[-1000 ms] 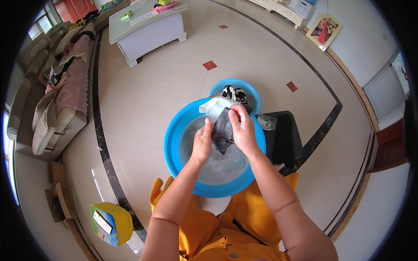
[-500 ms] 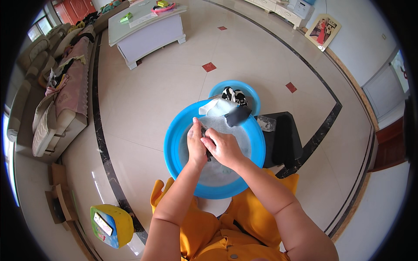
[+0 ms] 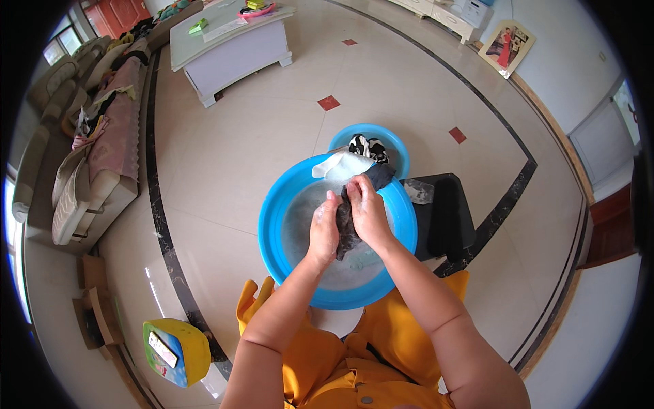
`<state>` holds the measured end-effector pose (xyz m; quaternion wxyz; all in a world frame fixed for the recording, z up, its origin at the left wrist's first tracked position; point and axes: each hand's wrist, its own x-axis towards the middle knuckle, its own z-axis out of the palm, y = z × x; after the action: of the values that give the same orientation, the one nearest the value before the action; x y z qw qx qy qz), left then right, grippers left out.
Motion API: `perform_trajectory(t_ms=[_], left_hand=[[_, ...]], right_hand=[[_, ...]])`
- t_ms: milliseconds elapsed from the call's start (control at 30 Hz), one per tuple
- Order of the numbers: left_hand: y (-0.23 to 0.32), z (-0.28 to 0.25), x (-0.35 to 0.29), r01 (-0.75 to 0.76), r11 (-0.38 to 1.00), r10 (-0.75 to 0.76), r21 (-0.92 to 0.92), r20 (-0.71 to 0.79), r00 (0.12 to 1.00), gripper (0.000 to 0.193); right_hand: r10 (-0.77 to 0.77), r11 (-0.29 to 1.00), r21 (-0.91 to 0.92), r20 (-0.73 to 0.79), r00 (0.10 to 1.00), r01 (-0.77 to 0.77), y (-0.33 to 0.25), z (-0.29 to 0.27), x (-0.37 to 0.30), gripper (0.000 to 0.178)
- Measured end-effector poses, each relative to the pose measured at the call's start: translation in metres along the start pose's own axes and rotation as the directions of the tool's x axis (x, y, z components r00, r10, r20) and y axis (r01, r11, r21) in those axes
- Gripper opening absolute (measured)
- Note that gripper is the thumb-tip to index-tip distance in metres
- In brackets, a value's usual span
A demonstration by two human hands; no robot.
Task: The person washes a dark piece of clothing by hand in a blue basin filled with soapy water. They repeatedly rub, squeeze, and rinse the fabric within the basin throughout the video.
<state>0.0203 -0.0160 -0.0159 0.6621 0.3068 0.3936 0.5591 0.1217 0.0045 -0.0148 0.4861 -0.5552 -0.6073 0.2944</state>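
My left hand (image 3: pixel 324 229) and my right hand (image 3: pixel 368 213) are both closed on a dark grey wet cloth (image 3: pixel 347 232), which hangs bunched between them. They hold it over the large blue basin (image 3: pixel 271 225), whose cloudy, sudsy water (image 3: pixel 300 211) lies below. Over the basin's far rim drapes a white cloth (image 3: pixel 343 165). Beside that, another dark cloth (image 3: pixel 382 174) lies on the rim, close to my right fingertips. Behind stands a smaller blue basin (image 3: pixel 402 146) with a black-and-white patterned item (image 3: pixel 368 147) in it; its kind I cannot tell.
Right of the basin stands a low black stool-like piece (image 3: pixel 446 218) with a clear plastic bag (image 3: pixel 417 191) on it. A yellow tub (image 3: pixel 195 358) with a phone-like object (image 3: pixel 163 349) on top sits lower left. Further off are a sofa (image 3: pixel 112 163) and a white table (image 3: pixel 238 65).
Both hands have moved slightly away from me and to the right. They are further apart, so more of the dark cloth shows between them. The dark cloth on the rim looks sharper.
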Motion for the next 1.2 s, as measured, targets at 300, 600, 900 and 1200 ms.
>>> perform_trajectory(t_ms=[300,600,900,1200], left_hand=[[-0.004,-0.012,0.015,-0.146,0.989,0.144,-0.007,-0.118,0.983,0.022],[-0.001,-0.01,0.017,-0.085,0.992,0.074,-0.095,-0.123,0.99,0.025],[-0.008,-0.014,0.01,-0.094,0.988,0.092,-0.121,-0.025,0.995,0.03],[-0.009,-0.005,0.004,-0.185,0.97,0.196,0.155,-0.058,0.979,0.038]], right_hand=[[-0.09,0.985,0.146,-0.048,0.995,0.096,-0.002,-0.003,0.003,0.016],[-0.276,0.961,-0.013,0.025,0.961,0.276,-0.019,0.001,-0.007,0.009],[-0.383,0.908,-0.122,0.143,0.913,0.4,-0.017,0.009,-0.018,0.015],[-0.378,0.897,-0.256,-0.02,0.926,0.361,-0.01,0.009,-0.012,0.017]])
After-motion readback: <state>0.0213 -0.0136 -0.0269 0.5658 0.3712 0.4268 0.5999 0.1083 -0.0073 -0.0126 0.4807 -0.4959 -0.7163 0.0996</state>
